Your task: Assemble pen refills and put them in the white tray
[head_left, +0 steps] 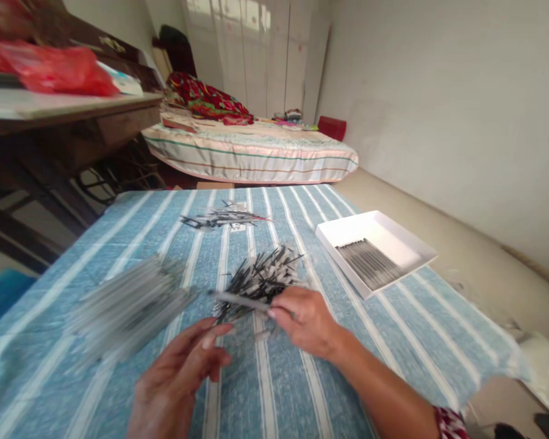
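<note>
We see the right hand (304, 320) pinching a thin grey rod (240, 300) beside the stick pile (260, 277). The left hand (183, 372) is spread loose — empty.

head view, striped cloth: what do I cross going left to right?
Blurred grey stick heap → dark stick pile → white tray with sticks inside. The far pile sits above the dark one, so it is left out.

Bare left grip (174, 378) with short nails, bare right grip (306, 320) with creased knuckles, right forearm (384, 390) uncovered to the elbow, scrap of dark red patterned sleeve (451, 424) with pale flecks
</note>
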`<act>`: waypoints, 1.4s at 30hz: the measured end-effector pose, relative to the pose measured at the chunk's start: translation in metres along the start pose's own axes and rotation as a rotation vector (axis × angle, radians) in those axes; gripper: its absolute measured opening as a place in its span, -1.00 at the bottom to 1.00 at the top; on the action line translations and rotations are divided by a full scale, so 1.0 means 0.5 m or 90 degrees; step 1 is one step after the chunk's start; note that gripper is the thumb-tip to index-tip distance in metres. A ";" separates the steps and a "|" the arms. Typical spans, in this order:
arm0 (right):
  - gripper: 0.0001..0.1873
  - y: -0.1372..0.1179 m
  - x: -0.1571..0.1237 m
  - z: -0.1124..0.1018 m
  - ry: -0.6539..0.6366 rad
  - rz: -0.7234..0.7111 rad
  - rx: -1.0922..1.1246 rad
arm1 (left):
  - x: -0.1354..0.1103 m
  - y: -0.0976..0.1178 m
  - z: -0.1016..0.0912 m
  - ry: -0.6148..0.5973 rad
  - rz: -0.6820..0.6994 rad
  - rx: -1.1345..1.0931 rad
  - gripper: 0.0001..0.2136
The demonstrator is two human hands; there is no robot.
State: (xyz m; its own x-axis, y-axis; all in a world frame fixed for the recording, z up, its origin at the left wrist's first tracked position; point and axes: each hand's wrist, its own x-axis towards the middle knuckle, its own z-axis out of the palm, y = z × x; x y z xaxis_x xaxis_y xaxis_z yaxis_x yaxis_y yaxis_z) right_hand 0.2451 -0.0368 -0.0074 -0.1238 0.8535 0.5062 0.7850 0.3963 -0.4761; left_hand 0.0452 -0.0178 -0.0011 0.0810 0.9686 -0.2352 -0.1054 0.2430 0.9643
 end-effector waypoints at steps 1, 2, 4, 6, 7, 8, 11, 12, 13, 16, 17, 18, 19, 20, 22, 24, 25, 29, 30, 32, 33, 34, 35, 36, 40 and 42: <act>-0.74 0.018 0.000 -0.026 0.031 0.053 -0.026 | 0.001 0.003 -0.005 0.020 0.010 0.031 -0.72; -0.75 0.040 -0.003 -0.054 0.064 0.106 -0.070 | 0.003 0.005 -0.011 0.037 0.018 0.065 -0.74; -0.77 0.088 -0.016 -0.110 0.116 0.218 -0.202 | 0.010 0.003 -0.024 0.060 0.028 0.118 -0.76; -0.78 0.138 -0.038 -0.155 0.122 0.341 -0.336 | 0.021 -0.004 -0.035 0.079 0.021 0.141 -0.74; -0.78 0.160 -0.051 -0.172 0.114 0.403 -0.392 | 0.026 -0.009 -0.040 0.087 0.015 0.146 -0.70; -0.77 0.179 -0.064 -0.184 0.105 0.458 -0.434 | 0.031 -0.014 -0.043 0.092 0.006 0.152 -0.66; -0.74 0.216 -0.097 -0.198 0.046 0.531 -0.476 | 0.037 -0.023 -0.045 0.086 -0.013 0.191 -0.59; -0.73 0.221 -0.104 -0.197 0.029 0.535 -0.474 | 0.035 -0.023 -0.043 0.079 -0.013 0.205 -0.58; -0.73 0.224 -0.109 -0.195 0.017 0.534 -0.470 | 0.033 -0.021 -0.041 0.072 -0.010 0.216 -0.58; -0.72 0.221 -0.112 -0.187 0.004 0.523 -0.462 | 0.025 -0.013 -0.032 0.058 -0.005 0.240 -0.58; -0.72 0.218 -0.110 -0.185 0.002 0.523 -0.467 | 0.023 -0.011 -0.030 0.056 -0.006 0.244 -0.58; -0.71 0.216 -0.108 -0.183 0.001 0.523 -0.475 | 0.023 -0.010 -0.029 0.053 -0.007 0.247 -0.59; -0.69 0.214 -0.105 -0.182 -0.002 0.527 -0.484 | 0.022 -0.009 -0.028 0.051 -0.009 0.250 -0.59; -0.68 0.213 -0.103 -0.181 -0.005 0.532 -0.494 | 0.023 -0.009 -0.028 0.045 -0.009 0.255 -0.60; -0.66 0.213 -0.100 -0.180 -0.013 0.537 -0.505 | 0.023 -0.011 -0.028 0.037 -0.011 0.264 -0.62; -0.66 0.214 -0.099 -0.179 -0.019 0.538 -0.509 | 0.023 -0.012 -0.028 0.036 -0.011 0.271 -0.63; -0.65 0.215 -0.099 -0.179 -0.021 0.537 -0.512 | 0.023 -0.012 -0.028 0.037 -0.009 0.272 -0.63; -0.65 0.211 -0.099 -0.179 -0.032 0.521 -0.530 | 0.021 -0.011 -0.025 0.041 -0.007 0.272 -0.62; -0.65 0.209 -0.099 -0.178 -0.034 0.515 -0.538 | 0.022 -0.011 -0.025 0.042 -0.007 0.271 -0.62; -0.64 0.205 -0.098 -0.175 -0.035 0.510 -0.558 | 0.022 -0.012 -0.026 0.042 -0.007 0.267 -0.63; -0.63 0.204 -0.097 -0.174 -0.033 0.508 -0.566 | 0.023 -0.013 -0.027 0.044 -0.005 0.263 -0.63; -0.62 0.204 -0.098 -0.173 -0.032 0.507 -0.573 | 0.023 -0.013 -0.028 0.045 -0.001 0.259 -0.63; -0.61 0.204 -0.099 -0.173 -0.032 0.506 -0.577 | 0.022 -0.013 -0.029 0.048 0.006 0.256 -0.64; -0.60 0.205 -0.101 -0.173 -0.033 0.505 -0.577 | 0.022 -0.012 -0.029 0.049 0.014 0.252 -0.65; -0.59 0.210 -0.119 -0.177 -0.035 0.499 -0.579 | 0.019 -0.007 -0.034 0.057 0.050 0.211 -0.71; -0.61 0.212 -0.130 -0.180 -0.032 0.480 -0.583 | 0.022 -0.006 -0.041 0.089 0.059 0.185 -0.73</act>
State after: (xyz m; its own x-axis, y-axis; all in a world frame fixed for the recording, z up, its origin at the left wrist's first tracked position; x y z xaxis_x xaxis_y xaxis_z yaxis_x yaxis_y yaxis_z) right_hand 0.3911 -0.0805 -0.0260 0.5480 0.7884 0.2795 0.8096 -0.5839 0.0599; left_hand 0.0262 -0.0067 -0.0090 -0.0539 0.9886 -0.1404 0.1833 0.1481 0.9718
